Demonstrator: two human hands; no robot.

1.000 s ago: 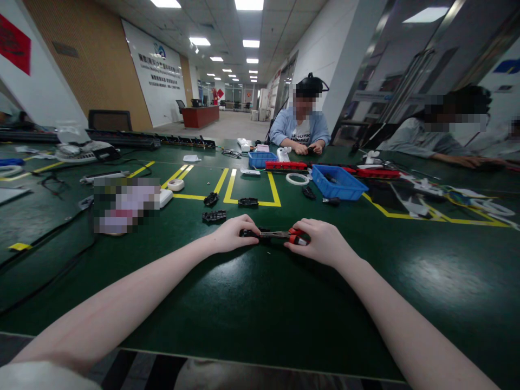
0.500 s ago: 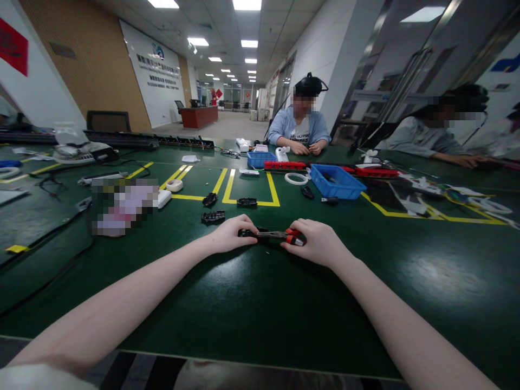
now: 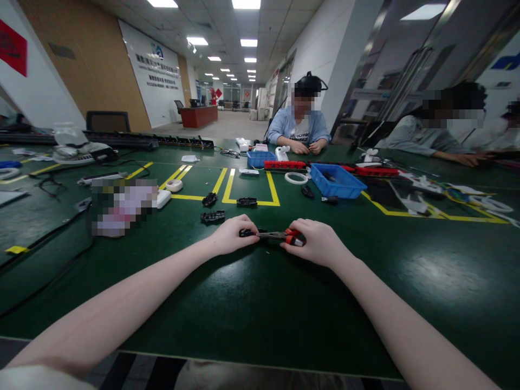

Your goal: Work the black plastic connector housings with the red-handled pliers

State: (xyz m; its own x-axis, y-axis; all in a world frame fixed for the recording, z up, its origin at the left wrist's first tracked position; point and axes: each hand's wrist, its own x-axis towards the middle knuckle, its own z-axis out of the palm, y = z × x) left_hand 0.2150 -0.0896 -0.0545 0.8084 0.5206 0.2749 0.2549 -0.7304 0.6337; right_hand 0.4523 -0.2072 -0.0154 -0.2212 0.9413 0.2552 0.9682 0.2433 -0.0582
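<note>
The right hand (image 3: pixel 316 238) has its grip clamped on red-handled pliers (image 3: pixel 277 235), tips at the black part (image 3: pixel 246 233) pinched by the left hand (image 3: pixel 232 234); nearly unchanged, so the plier work seemingly continues. Beyond, 3 black pieces (image 3: pixel 213 216) lie on the desk (image 3: pixel 252 314).

Left of the pliers (image 3: pixel 280 235), the left hand (image 3: pixel 232 235) was pinched, thumb toward fingers, beside their tip. The right hand (image 3: pixel 314 238) curled around their handles. The left forearm (image 3: pixel 134 290) and right forearm (image 3: pixel 394 306), both bare, slanted inward toward the pliers.
</note>
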